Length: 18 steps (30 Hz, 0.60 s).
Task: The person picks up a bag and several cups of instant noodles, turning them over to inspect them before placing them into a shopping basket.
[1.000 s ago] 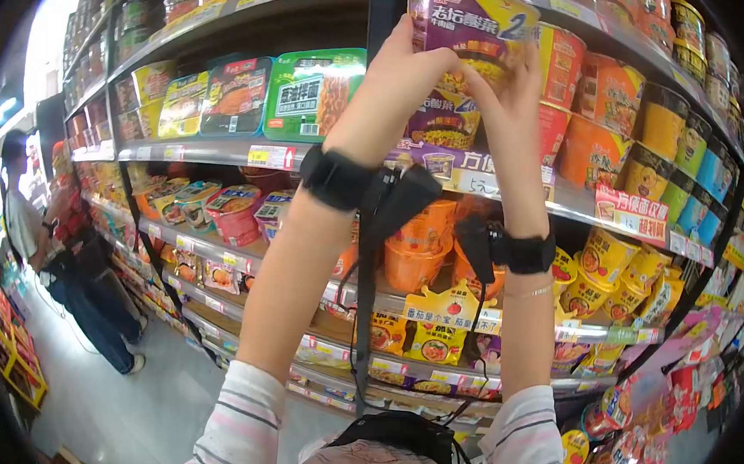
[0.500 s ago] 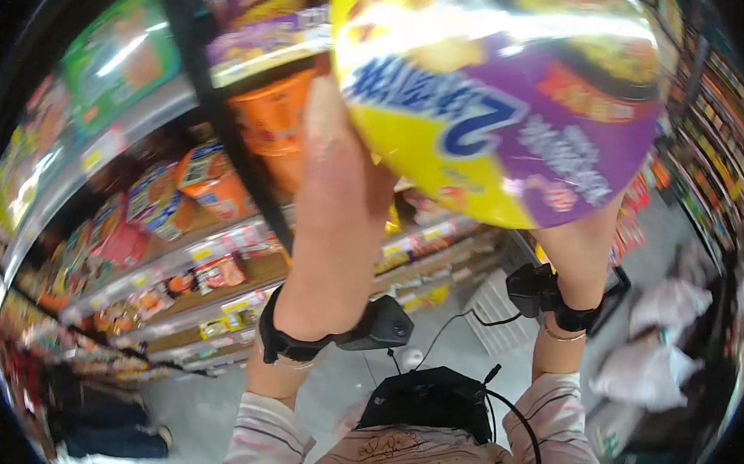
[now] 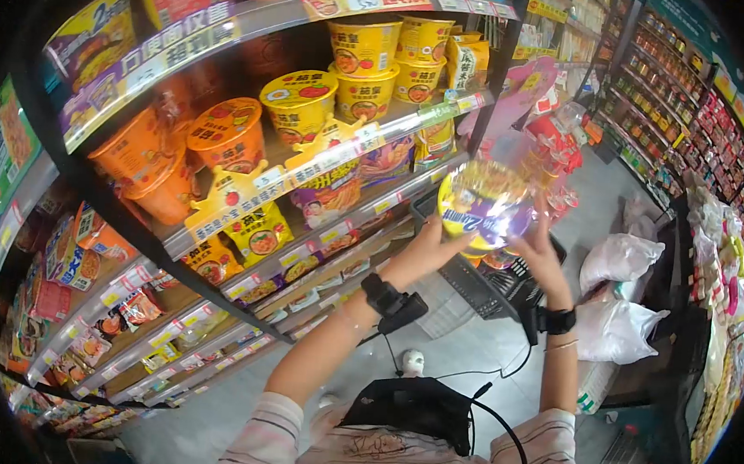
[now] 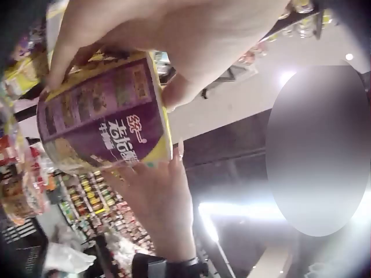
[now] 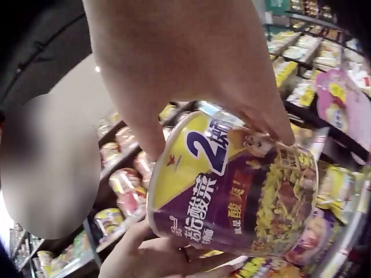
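Observation:
Both hands hold a purple and yellow instant noodle tub in front of the body, above a dark shopping basket. In the head view my left hand grips its left side and my right hand its right side. The left wrist view shows the tub turned on its side, with left fingers and thumb spread round it and the right hand against the opposite side. Seen from the right wrist, the tub's front label faces the camera, the left hand supporting it from below.
Shelves on the left carry yellow noodle tubs, orange tubs and bagged noodles. White sacks lie on the right, near hanging packets. Colourful packs stand beyond the basket. A cable runs near the right wrist.
Both hands have brought the tub down from the upper shelf, past close to the head camera, and out over the basket. The view has turned right and downward.

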Motion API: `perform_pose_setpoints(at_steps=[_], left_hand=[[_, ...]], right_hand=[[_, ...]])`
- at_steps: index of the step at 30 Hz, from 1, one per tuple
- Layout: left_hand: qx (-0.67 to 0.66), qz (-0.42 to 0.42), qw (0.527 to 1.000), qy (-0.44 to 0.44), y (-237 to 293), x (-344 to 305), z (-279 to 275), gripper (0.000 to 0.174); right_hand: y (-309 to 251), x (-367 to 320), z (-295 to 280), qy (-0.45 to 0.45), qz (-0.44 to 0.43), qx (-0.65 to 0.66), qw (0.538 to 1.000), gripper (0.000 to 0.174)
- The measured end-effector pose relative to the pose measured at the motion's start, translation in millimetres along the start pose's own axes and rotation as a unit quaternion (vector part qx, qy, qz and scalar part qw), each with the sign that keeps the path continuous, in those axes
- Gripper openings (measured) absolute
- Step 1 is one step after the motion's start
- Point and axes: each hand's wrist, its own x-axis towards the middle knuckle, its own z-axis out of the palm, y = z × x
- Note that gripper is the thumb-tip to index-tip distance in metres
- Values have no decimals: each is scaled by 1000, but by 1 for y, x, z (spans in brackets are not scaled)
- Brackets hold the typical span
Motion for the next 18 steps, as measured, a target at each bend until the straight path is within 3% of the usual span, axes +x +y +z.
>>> perform_pose_setpoints(at_steps=[2,3,8,11,12,15,16,18], left_hand=[[-126,-125,983,-44,-48,22,1,43],[-261,-177,948,-44,-75,31,0,44],[-272,-261,926,13,-180,84,20,51],[-311,-254,912,76,-211,99,37,51],[-264,-273,915,134,-216,101,46,50],[-39,-249,960,126,-239,104,53,53],[46,-268,951,149,-244,103,57,56],[26,-244,959,140,-246,101,59,56]], right_hand=[[68,-2,-20,11,47,41,998,90],[104,-3,-31,3,63,64,996,91],[220,10,-65,20,148,170,974,91],[234,20,-74,26,170,183,968,93],[242,22,-78,24,178,200,963,93],[271,13,-86,12,188,186,964,84],[277,11,-87,4,195,183,964,81],[284,11,-84,-5,183,183,966,74]])
